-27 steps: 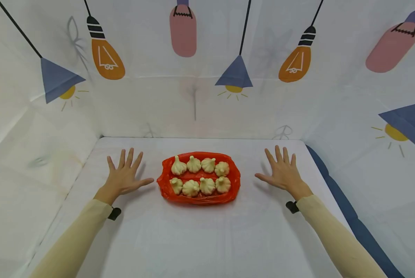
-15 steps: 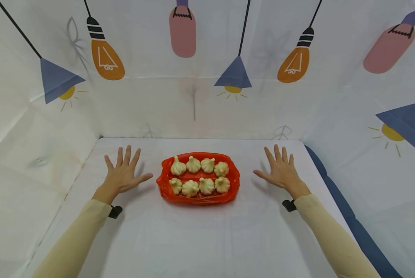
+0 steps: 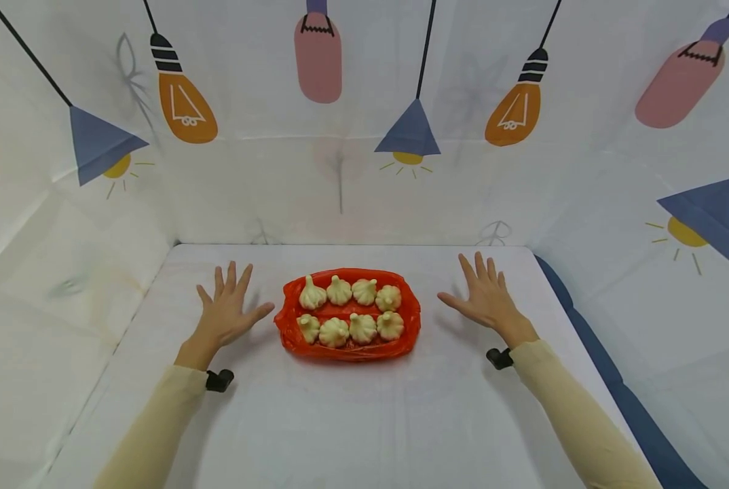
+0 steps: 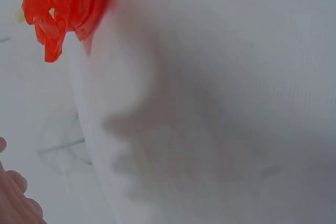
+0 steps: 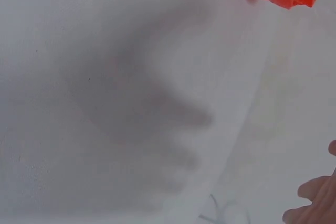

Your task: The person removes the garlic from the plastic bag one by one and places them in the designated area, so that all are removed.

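Bulbs of pale, ridged garlic (image 3: 363,329), all eight untouched, are sitting in an oblong, crinkled red plastic container (image 3: 352,353) while a person's left hand (image 3: 224,318) and right hand (image 3: 487,303) are hovering either side, empty, fingers spread.

From here I have a broad way across the near part of the table (image 3: 315,421). Mid-table, the red bag (image 3: 349,352) with its garlic (image 3: 363,329) blocks me; a slim gap parts it from the left hand (image 3: 224,314), a wider one from the right hand (image 3: 485,299). The printed sheet (image 3: 248,190) bounds the far edge.
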Available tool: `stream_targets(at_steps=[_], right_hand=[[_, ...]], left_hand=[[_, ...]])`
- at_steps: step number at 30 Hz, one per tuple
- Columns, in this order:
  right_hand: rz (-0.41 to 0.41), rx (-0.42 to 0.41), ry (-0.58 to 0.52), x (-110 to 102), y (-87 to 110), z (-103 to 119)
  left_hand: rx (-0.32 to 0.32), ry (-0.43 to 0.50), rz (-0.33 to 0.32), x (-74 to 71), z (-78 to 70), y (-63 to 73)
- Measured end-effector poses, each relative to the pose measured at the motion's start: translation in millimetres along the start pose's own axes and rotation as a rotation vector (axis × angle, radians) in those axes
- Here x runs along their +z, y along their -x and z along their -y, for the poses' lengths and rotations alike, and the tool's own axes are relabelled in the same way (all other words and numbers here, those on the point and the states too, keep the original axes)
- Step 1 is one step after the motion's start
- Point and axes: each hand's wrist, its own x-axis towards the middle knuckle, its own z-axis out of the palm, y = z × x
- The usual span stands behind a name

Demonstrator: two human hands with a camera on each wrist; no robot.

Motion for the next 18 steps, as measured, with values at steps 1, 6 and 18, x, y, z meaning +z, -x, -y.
stream_targets(at_steps=[1,6,18], right_hand=[[0.001,0.001,-0.008,0.0,-0.1,1.3],[0.005,-0.001,-0.054,1.3,-1.9,7.0],[0.029,-0.020,-0.101,6.6,-7.3,19.6]], left_hand=[[0.008,0.022,-0.008,1.9,-0.8,0.0],[0.039,0.145,-0.040,12.5,-5.6,-0.2],[-0.011,0.434,-0.119,38.2,-25.9,6.6]])
